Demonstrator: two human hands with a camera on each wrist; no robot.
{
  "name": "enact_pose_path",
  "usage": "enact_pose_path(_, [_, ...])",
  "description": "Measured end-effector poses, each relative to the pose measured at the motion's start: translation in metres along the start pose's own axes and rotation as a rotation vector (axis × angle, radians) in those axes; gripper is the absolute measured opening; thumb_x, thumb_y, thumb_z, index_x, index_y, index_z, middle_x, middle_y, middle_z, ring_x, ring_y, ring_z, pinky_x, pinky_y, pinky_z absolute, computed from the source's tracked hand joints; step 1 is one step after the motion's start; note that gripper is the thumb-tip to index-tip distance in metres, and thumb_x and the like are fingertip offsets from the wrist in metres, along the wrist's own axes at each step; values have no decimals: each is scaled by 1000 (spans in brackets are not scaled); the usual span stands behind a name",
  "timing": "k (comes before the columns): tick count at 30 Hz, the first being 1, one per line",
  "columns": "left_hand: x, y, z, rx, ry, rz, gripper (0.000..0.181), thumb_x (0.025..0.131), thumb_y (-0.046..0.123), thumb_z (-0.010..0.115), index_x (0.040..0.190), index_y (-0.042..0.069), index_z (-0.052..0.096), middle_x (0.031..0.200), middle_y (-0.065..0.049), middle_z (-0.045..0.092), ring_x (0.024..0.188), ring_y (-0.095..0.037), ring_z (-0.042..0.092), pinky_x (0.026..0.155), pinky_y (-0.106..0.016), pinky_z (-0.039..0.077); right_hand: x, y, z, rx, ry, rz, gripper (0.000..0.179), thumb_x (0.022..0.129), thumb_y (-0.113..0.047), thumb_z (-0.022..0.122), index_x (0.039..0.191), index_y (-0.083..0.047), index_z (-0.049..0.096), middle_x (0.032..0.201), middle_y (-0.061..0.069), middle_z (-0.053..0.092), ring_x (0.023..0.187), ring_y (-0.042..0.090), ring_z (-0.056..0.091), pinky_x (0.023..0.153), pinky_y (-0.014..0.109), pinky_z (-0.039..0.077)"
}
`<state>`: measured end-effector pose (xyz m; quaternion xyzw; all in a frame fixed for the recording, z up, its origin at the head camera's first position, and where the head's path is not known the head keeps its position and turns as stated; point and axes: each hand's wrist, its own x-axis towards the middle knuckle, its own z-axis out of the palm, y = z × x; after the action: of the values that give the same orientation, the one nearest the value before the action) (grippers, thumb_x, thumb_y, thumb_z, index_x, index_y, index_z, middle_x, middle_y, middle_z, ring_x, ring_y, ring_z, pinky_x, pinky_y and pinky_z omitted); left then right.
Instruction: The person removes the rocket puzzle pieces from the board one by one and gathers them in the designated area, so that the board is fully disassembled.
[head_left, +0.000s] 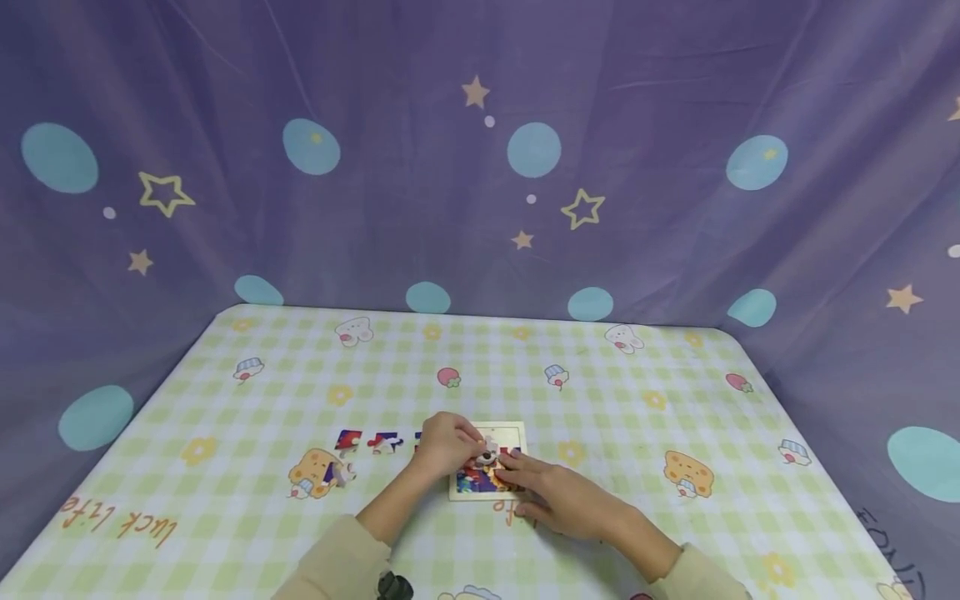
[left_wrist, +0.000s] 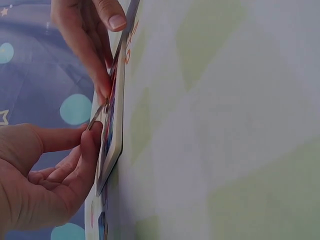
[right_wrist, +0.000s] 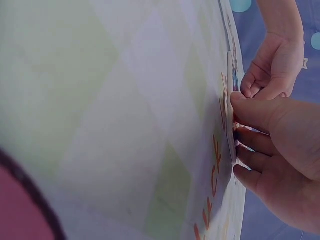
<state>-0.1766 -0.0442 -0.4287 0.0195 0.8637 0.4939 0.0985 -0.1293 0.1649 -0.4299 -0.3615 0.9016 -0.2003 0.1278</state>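
Nearer the left edge of the bench [head_left: 262, 425], we see loose jigsaw pieces [head_left: 386, 441]. Next, our left hand [head_left: 444, 446] pinches one piece [left_wrist: 94, 119] in its fingertips over the partly filled puzzle tray [head_left: 476, 497], roughly midway between side edges. Our right hand [head_left: 567, 497], fingers extended, grips nothing and touches the puzzle's right side.

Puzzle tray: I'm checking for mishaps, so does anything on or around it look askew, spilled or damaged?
Nothing stands out as spilled or damaged. The piece in the left hand is tilted above the tray, and loose pieces lie to its left; both look normal for an unfinished puzzle.
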Motion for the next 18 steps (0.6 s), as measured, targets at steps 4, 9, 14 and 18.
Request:
enact_pose_path(4, [2, -2, -5, -7, -12, -24, 7, 78, 5, 74, 81, 1, 69, 69, -7, 72, 53, -8, 61, 51, -20, 49, 0, 0, -1, -9, 7, -9, 49, 96, -29, 57, 142, -15, 47, 154, 2, 38, 144, 23, 35, 109, 40, 41])
enact_pose_path(9, [0, -3, -12, -20, -14, -37, 7, 78, 4, 74, 82, 0, 69, 67, -6, 71, 52, -9, 60, 51, -19, 48, 1, 0, -1, -15, 8, -13, 49, 96, -28, 57, 142, -15, 47, 155, 2, 38, 144, 24, 35, 109, 41, 41])
enact_pose_path(14, [-3, -8, -20, -10, 3, -45, 8, 78, 5, 74, 82, 2, 69, 65, -4, 70, 52, -9, 60, 51, -20, 45, 2, 1, 0, -14, 4, -11, 49, 96, -28, 57, 142, -15, 47, 155, 1, 38, 144, 24, 35, 109, 41, 41])
enact_pose_path(18, [-6, -13, -25, 1, 25, -57, 8, 78, 7, 75, 83, 3, 70, 64, -2, 69, 52, -9, 60, 52, -21, 46, 1, 1, 1, -15, 3, -9, 49, 96, -29, 57, 142, -15, 47, 155, 1, 37, 144, 23, 35, 110, 41, 40])
